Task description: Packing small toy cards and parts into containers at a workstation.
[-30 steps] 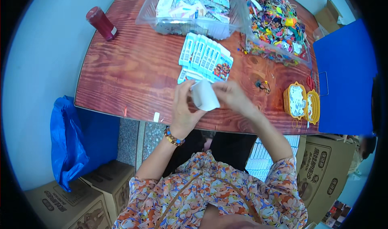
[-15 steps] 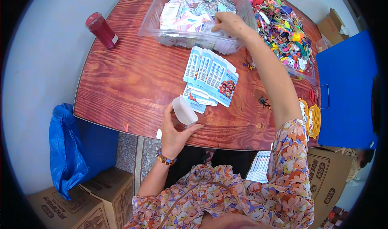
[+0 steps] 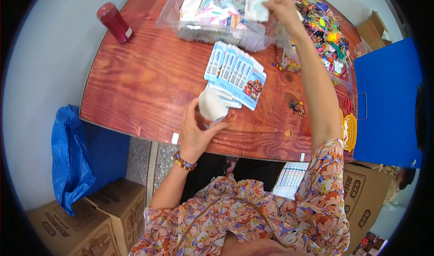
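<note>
My left hand [image 3: 196,131] is wrapped round a small open carton [image 3: 211,104], its white flap raised. Just beyond that carton lies a fanned pile of flat light-blue cartons [image 3: 235,75] with cartoon figures on them. Over the right side of a clear plastic bin, my right hand [image 3: 284,12] pinches the edge of a small whitish clear packet [image 3: 257,7]. The bin [image 3: 212,35] is heaped with more small packets and cards, some of them hidden by my hand and the packet.
A second clear bin of colourful trinkets [image 3: 332,43] stands at the far right. A red-lidded jar [image 3: 115,24] is at the left. Yellow baskets [image 3: 349,131] sit by the right edge beside a blue panel [image 3: 389,106]. Stacked light-blue cartons [image 3: 290,180] lie below the table edge.
My right hand has lifted up and right from inside the bin, bringing the whitish packet out. My left hand has shifted slightly, with the carton tilted more toward the pile.
</note>
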The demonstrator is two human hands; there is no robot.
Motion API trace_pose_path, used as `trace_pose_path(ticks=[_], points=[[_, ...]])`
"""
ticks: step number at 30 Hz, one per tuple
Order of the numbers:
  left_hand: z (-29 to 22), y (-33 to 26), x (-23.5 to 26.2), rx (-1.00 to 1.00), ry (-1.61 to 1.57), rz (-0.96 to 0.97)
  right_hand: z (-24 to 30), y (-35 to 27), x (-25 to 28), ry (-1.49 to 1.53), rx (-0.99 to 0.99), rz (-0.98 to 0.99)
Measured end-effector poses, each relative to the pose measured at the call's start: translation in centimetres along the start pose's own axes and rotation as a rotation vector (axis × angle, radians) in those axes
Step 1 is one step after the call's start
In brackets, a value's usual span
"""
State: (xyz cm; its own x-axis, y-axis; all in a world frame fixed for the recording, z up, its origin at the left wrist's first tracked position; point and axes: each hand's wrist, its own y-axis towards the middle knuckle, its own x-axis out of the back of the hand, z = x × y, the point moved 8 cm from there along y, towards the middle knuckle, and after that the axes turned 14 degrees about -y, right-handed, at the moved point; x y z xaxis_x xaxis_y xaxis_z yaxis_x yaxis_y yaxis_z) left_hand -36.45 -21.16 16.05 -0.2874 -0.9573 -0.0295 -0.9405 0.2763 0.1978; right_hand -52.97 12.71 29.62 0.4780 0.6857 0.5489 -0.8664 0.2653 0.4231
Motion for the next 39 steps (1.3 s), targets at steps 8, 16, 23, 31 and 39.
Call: trace_pose_path(ticks=[8, 16, 23, 31, 39], points=[[-2.0, 0.6, -2.5, 0.007, 0.195, 0.027, 9.9, -16.2, 2.0, 0.154, -0.057, -0.009], [-3.5, -0.8, -6.6, -0.046, 0.216, 0.066, 11.5, -25.9, 3.2, -0.062, 0.005, -0.234], [-4.6, -1.1, -7.5, -0.192, 0.398, 0.083, 12.6, -27.2, 3.0, -0.548, 0.255, -0.1], [-4.0, -0.8, -7.7, -0.142, 0.442, 0.151, 5.4, -23.8, 7.3, -0.45, 0.097, -0.168], [-3.9, -1.1, -10.4, -0.107, 0.389, 0.321, -9.0, -9.0, 11.7, -0.969, -0.16, 0.202]])
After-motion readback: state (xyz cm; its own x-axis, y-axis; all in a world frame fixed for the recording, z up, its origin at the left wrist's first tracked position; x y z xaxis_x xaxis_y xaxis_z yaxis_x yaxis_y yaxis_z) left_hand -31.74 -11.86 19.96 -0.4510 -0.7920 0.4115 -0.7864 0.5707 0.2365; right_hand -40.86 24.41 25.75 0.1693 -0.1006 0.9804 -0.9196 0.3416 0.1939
